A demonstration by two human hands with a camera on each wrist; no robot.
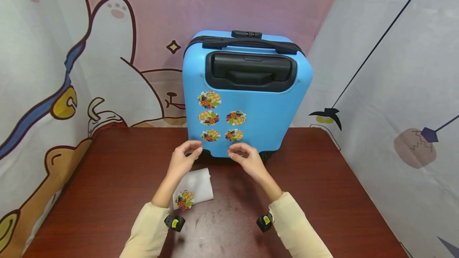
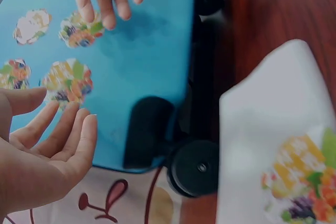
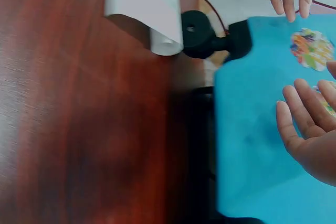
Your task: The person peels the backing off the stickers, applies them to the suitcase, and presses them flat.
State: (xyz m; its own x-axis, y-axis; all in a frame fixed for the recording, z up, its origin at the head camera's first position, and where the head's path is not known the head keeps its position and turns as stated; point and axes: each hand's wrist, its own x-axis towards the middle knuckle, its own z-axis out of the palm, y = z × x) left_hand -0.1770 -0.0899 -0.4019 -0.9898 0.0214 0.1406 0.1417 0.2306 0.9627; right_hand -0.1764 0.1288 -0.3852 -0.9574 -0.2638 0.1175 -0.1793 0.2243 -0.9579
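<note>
A blue suitcase (image 1: pixel 258 118) stands upright with several round fruit-pattern stickers (image 1: pixel 209 100) on its lower left front. My left hand (image 1: pixel 181 162) hovers by the suitcase's bottom left, fingers loosely bent and nothing in them. To its right, just below the lower right sticker (image 1: pixel 234 135), my right hand (image 1: pixel 251 161) is likewise loosely bent and holds nothing. In the left wrist view, the left hand (image 2: pixel 50 150) is close to a sticker (image 2: pixel 68 80); contact cannot be told. A white backing sheet (image 1: pixel 199 184) with one fruit sticker (image 1: pixel 184 200) lies below the left hand.
The suitcase rests at the back of a dark red-brown wooden table (image 1: pixel 308 202). Its black wheels (image 2: pixel 193 167) face the person. Printed cartoon cloth (image 1: pixel 143 31) hangs behind and beside the table. A black carry handle (image 1: pixel 251 43) tops the case.
</note>
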